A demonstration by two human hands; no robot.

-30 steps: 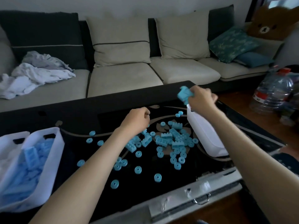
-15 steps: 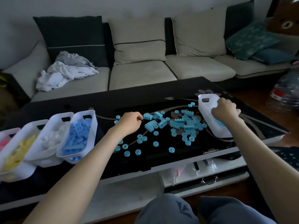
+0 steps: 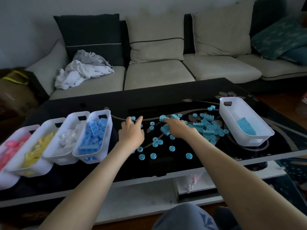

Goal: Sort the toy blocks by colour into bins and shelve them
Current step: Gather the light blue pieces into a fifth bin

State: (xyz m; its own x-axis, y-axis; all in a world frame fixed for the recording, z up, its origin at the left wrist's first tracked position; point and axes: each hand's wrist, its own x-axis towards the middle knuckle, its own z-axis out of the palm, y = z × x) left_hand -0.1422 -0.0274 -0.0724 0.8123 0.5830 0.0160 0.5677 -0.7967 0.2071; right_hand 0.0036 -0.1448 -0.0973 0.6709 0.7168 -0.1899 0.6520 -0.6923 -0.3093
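Your left hand (image 3: pixel 131 135) has its fingers (image 3: pixel 139 120) loosely spread and holding nothing, with a cyan disc (image 3: pixel 133 118) on the bench (image 3: pixel 166 100) just ahead, between thumb and forefinger. Your right hand (image 3: pixel 178 128) bends its fingers (image 3: pixel 167 120) down onto a cyan piece (image 3: pixel 163 118) — gripped or only touched, it cannot be told. The bin (image 3: pixel 232 112) lies well right of those fingers, past the pile (image 3: pixel 207 128) — so the right hand is nearer.

- We held our left hand (image 3: pixel 131 133) just left of the turquoise pile (image 3: pixel 206 127).
- Our right hand (image 3: pixel 177 128) touched the pile's left edge.
- A white bin (image 3: pixel 232 113) stood just right of it.
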